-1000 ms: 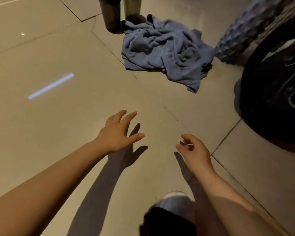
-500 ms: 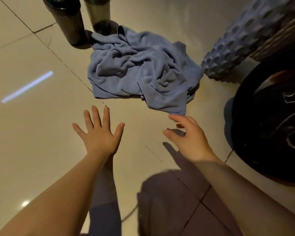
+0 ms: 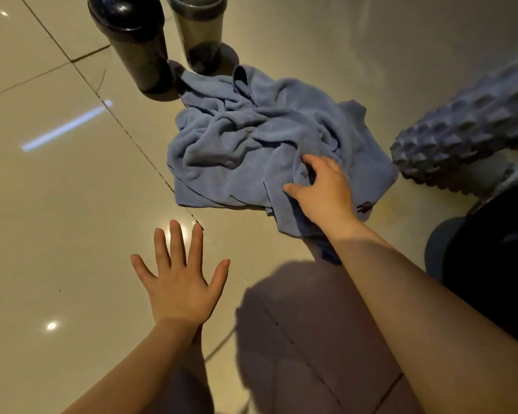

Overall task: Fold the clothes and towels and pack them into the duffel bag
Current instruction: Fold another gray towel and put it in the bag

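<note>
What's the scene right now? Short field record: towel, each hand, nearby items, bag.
towel: blue towel, crumpled on the tiled floor
right hand: right hand on the towel's near edge, fingers curling into the fabric
left hand: left hand spread flat, holding nothing
nearby: two bottles behind the towel; foam roller to its right
duffel bag: not identifiable

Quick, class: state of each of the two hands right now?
Left hand: open, fingers spread, holding nothing.
Right hand: fingers curling into the blue towel, gripping it.
</note>
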Action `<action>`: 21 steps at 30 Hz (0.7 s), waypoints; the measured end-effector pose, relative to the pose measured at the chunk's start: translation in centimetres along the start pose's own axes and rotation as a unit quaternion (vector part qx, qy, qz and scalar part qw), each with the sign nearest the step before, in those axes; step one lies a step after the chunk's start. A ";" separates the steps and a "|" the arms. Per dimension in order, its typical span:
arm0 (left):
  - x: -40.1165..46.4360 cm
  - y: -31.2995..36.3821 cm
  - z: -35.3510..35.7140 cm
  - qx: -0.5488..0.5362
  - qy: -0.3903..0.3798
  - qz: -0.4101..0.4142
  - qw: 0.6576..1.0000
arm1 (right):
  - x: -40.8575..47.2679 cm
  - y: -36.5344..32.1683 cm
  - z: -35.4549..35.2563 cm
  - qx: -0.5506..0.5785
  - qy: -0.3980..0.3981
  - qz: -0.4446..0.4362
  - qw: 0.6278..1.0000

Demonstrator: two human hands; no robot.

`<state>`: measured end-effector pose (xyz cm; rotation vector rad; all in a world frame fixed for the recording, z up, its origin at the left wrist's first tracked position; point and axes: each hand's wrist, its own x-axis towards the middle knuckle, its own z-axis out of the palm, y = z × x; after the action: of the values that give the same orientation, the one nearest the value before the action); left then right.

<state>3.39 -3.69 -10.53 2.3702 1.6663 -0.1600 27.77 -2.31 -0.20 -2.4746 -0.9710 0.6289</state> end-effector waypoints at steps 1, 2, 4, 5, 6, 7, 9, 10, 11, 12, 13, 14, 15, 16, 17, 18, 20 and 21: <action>0.0 0.0 0.0 0.000 0.003 0.001 1.000 | -0.2 0.1 0.1 0.008 0.002 0.004 1.000; 0.0 0.0 0.1 0.002 0.003 0.002 1.000 | -0.4 0.2 0.1 0.013 0.015 0.002 1.000; 0.1 0.0 0.0 0.007 -0.003 -0.001 1.000 | -0.9 0.9 -0.1 0.016 0.063 -0.006 0.998; 0.0 0.0 0.0 0.010 -0.007 -0.002 1.000 | -1.3 1.2 -0.4 0.020 0.087 -0.008 0.996; 0.0 0.0 -0.1 0.013 -0.010 -0.004 1.000 | -1.6 1.4 -0.8 0.027 0.108 -0.008 0.994; 0.0 0.1 -0.1 0.015 -0.011 -0.005 1.000 | -2.1 1.4 -1.2 0.042 0.124 -0.010 0.991; -0.1 0.1 -0.3 0.008 -0.008 -0.003 1.000 | -3.6 1.2 -1.8 0.092 0.140 -0.016 0.986; 0.0 0.1 -0.4 0.004 -0.006 -0.001 1.000 | -4.7 0.9 -2.1 0.116 0.141 -0.024 0.983; 0.0 0.1 -0.5 -0.002 -0.007 0.002 1.000 | -5.9 0.7 -2.2 0.138 0.133 -0.031 0.981; 0.0 0.0 -0.6 -0.008 -0.012 0.004 1.000 | -7.2 0.4 -2.2 0.151 0.116 -0.036 0.981; -0.1 -0.1 -0.7 -0.011 -0.017 0.006 1.000 | -8.6 0.3 -2.2 0.152 0.093 -0.041 0.983; -0.2 -0.1 -0.8 -0.013 -0.022 0.008 1.000 | -10.0 0.2 -2.1 0.144 0.067 -0.046 0.986; -0.2 -0.2 -0.9 -0.017 -0.032 0.011 0.999 | -11.3 0.4 -1.9 0.129 0.045 -0.049 0.989; -0.1 -0.2 -1.3 -0.024 -0.046 0.014 0.999 | -12.6 0.7 -1.7 0.110 0.033 -0.051 0.992; 0.4 -0.4 -1.4 -0.027 -0.070 0.018 0.997 | -13.9 0.9 -1.4 0.095 0.031 -0.055 0.993; 0.8 -0.7 -1.9 -0.031 -0.101 0.025 0.994 | -15.0 1.1 -1.1 0.088 0.033 -0.063 0.994; 0.9 -2.3 -4.4 -0.098 -0.160 0.044 0.981 | -17.3 1.0 -0.6 0.088 0.038 -0.074 0.993; 0.6 -3.3 -6.0 -0.164 -0.173 0.051 0.970 | -18.5 0.8 -0.6 0.090 0.038 -0.084 0.992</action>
<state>0.16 -0.57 -5.30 2.0366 1.2943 -0.2418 16.37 -16.12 4.63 -2.2156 -1.0322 0.5390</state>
